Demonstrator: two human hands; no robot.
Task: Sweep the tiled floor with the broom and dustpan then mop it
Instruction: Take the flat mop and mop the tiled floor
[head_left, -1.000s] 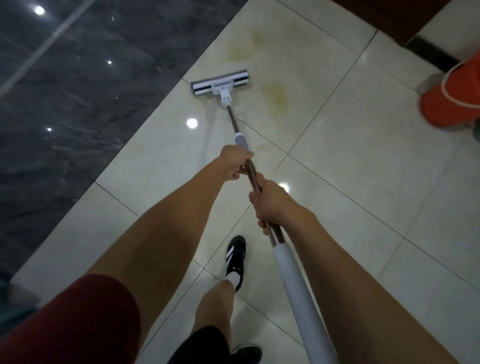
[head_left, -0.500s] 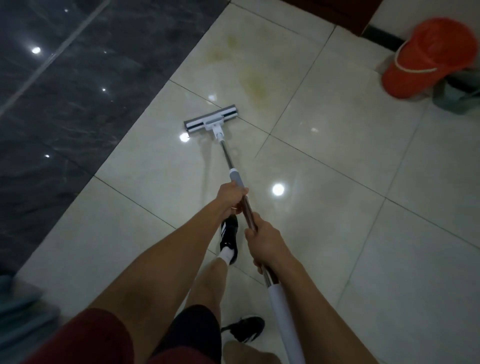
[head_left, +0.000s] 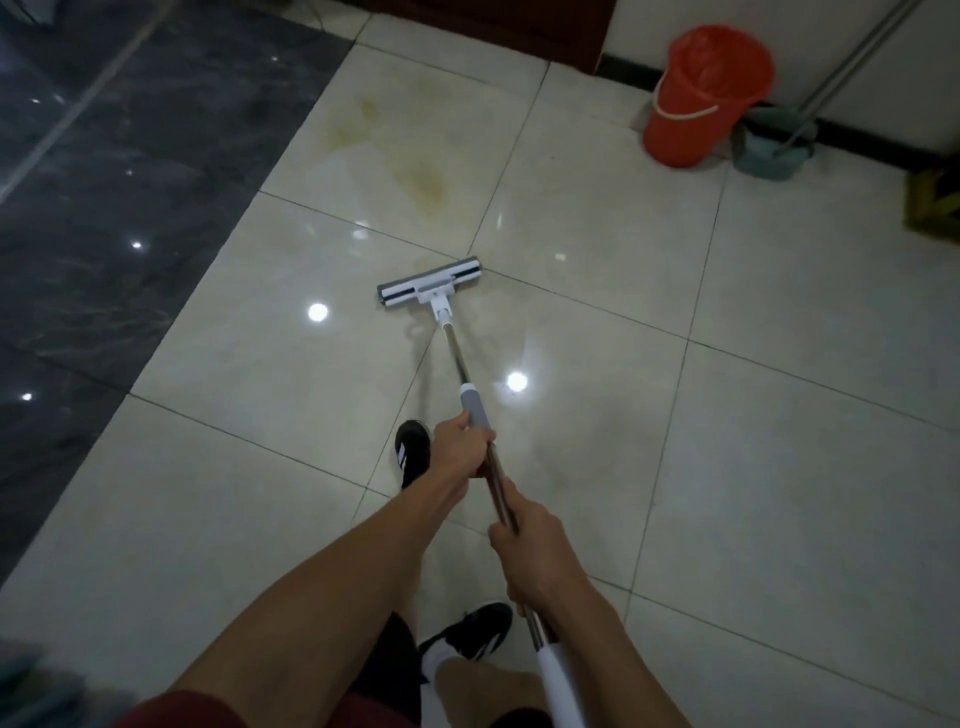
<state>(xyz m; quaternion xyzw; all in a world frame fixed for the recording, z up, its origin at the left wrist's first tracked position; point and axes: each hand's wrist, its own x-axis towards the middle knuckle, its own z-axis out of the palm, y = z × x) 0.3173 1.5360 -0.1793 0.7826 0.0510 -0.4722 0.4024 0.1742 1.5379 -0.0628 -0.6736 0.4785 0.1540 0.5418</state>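
Both hands gripping a flat mop on the tiled floor

The left hand curls round the mop handle at its grey sleeve; the right hand grips the shaft lower down, nearer the body. The mop head lies flat on the cream tiled floor, just short of a yellowish stain. An orange bucket stands by the far wall, touching a teal dustpan.

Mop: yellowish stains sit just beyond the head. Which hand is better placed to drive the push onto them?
Left, probably. The left hand grips the mop lower on its handle, nearer the head and the stains. The right hand grips higher up, close to the body, better suited to steadying.
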